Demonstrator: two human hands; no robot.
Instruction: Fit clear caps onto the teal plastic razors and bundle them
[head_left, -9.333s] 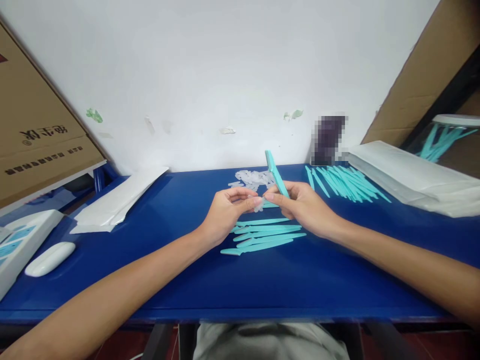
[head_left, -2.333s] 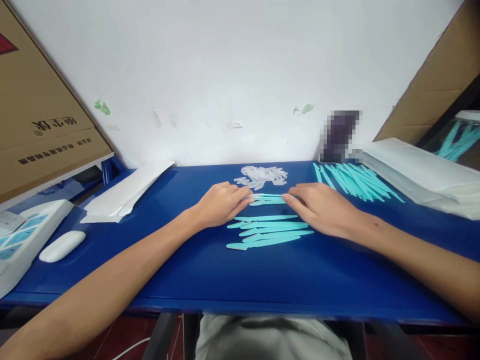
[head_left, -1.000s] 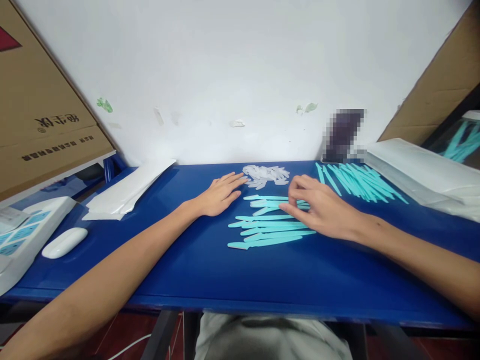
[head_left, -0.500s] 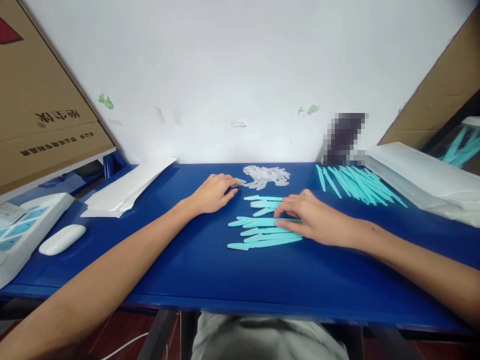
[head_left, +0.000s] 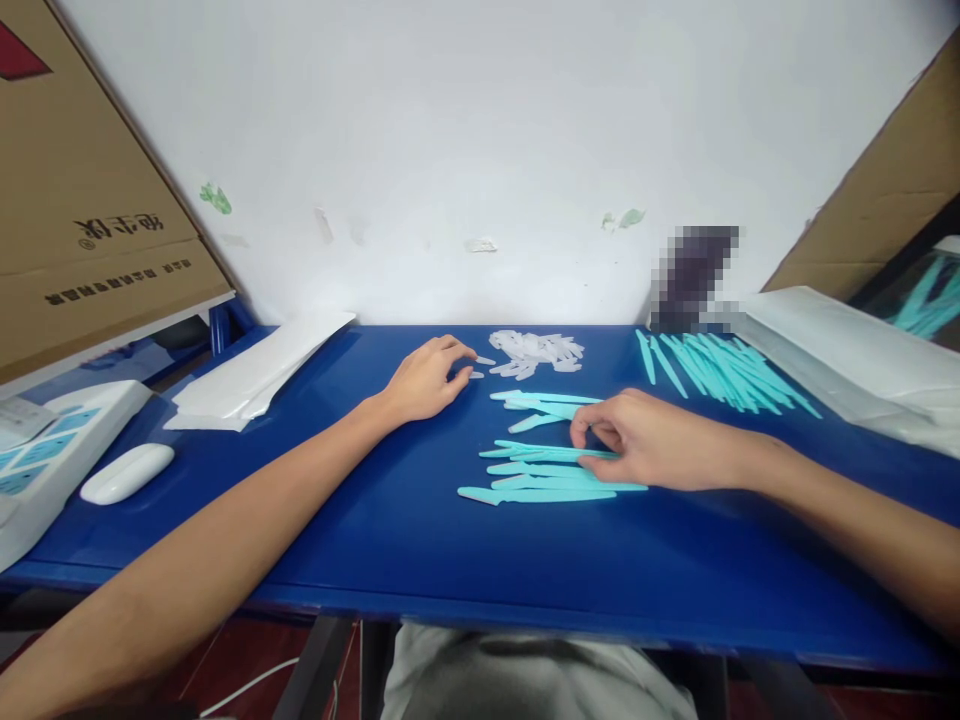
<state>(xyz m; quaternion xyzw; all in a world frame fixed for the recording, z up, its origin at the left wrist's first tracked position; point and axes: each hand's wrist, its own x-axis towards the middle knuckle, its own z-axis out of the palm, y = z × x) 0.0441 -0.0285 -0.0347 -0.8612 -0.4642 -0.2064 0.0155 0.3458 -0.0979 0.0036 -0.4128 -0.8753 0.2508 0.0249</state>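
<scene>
My left hand (head_left: 430, 382) lies on the table with thumb and index finger apart. Just off its fingertips are a few loose translucent white blade caps (head_left: 485, 361), left of a heap of such caps (head_left: 536, 350). Over on the right, my right hand (head_left: 637, 440) has its thumb and index finger closed around a teal eyebrow razor (head_left: 551, 453). Several more teal razors (head_left: 540, 494) lie in a loose row below and above it, their blade ends pointing left. The right fingers cover some of the handles.
More teal razors (head_left: 724, 370) are piled at the back right, next to a clear plastic bag (head_left: 817, 345). White flat sheets (head_left: 255, 375), a white oval case (head_left: 127, 474) and a white tray (head_left: 94, 425) occupy the left. A cardboard box (head_left: 112, 200) leans there against the wall.
My right hand has shifted to the right, dragging some razors with it. The left thumb and index finger have parted, and loose caps show beside them.
</scene>
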